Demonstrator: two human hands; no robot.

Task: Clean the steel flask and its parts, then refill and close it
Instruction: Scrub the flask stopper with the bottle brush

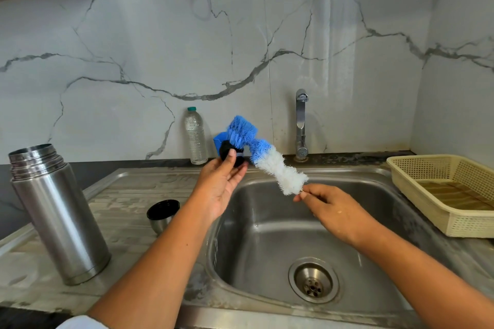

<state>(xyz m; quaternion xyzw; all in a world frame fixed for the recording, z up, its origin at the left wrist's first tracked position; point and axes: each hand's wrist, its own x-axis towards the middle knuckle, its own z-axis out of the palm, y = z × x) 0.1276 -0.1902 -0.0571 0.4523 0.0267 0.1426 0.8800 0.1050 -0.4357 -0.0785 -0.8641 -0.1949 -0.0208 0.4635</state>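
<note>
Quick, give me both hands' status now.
Left hand: holding the black stopper against the brush's blue bristles.
Right hand: fingertips pinching the bottle brush at its white end, over the sink.

Sink basin point(267, 224) open below, flask point(56, 211) and cup point(161, 215) crowding left, basket point(438, 189) right.

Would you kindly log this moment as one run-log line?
left hand: holds black stopper | right hand: pinches bottle brush tip | flask: open, upright on drainboard | sink: tap off
</note>
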